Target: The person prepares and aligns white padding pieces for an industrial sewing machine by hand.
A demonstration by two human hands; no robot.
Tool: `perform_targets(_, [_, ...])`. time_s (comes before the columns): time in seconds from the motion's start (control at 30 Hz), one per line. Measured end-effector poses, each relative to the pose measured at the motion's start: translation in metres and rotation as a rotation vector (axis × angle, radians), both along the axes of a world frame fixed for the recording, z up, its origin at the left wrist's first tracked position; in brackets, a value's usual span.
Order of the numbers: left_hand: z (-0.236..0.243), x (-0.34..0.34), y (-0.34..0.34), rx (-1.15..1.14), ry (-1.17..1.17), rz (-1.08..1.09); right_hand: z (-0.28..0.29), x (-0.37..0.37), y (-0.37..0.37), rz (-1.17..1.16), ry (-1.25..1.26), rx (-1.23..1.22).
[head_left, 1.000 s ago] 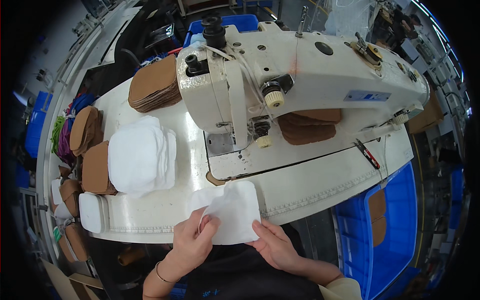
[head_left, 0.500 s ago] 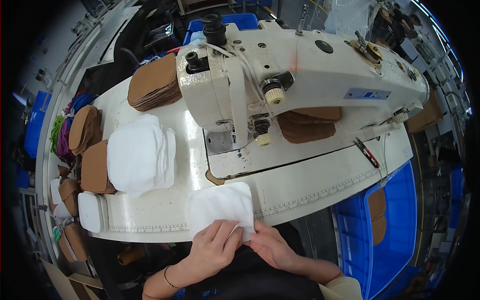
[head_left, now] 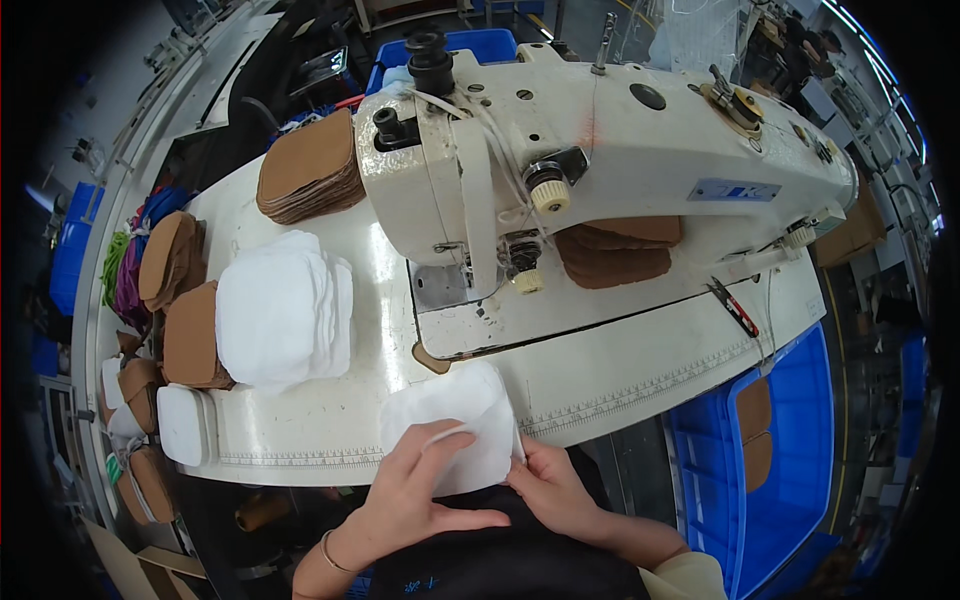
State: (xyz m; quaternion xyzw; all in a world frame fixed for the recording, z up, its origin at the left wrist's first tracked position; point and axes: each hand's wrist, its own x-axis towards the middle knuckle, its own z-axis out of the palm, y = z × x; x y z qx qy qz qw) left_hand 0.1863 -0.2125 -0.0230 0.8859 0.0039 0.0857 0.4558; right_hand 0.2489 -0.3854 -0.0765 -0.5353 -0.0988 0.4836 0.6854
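Note:
A square white fabric pad [head_left: 475, 405] with rounded corners lies at the front edge of the sewing table, partly over the edge. My right hand [head_left: 550, 490] pinches its lower right corner between thumb and fingers. Over its lower left part is my left hand [head_left: 420, 485], thumb stretched well away from the fingers; the fingers rest on or just above the pad, and a strip of white shows between them. Straight ahead stands a white sewing machine [head_left: 620, 130]. To the left sits a thick stack of similar white pads [head_left: 270, 310].
Brown pads are stacked behind the white ones [head_left: 310, 165], beside them [head_left: 195, 335] and under the machine arm [head_left: 615, 255]. Red-handled thread snips [head_left: 738, 308] lie at the right. A blue bin [head_left: 800, 430] with brown pieces hangs below the table's right edge.
My left hand has spread its thumb from its fingers and shifted slightly down and left. The pad has turned a little and now lies flatter, its lower right corner still in my right hand.

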Motion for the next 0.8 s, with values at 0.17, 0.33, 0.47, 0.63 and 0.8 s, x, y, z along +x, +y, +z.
perform_targets(0.17, [-0.018,-0.007,-0.001,0.319,-0.274,-0.021,0.011,-0.001,0.011,-0.078,0.052,0.033])
perform_targets(0.33, [0.016,-0.023,0.060,-0.385,-0.266,0.753,0.000,-0.001,-0.004,-0.123,0.187,0.039])
perform_targets(0.47, [0.061,-0.048,0.194,-0.240,-0.589,0.942,0.013,0.007,-0.017,-0.257,0.341,0.132])
perform_targets(0.63, [0.094,-0.030,0.220,0.139,-0.668,0.866,0.012,0.002,-0.021,-0.276,0.298,0.115])
perform_targets(0.8, [0.028,-0.001,0.163,0.368,-0.094,0.425,0.010,-0.003,-0.012,-0.245,0.289,0.134])
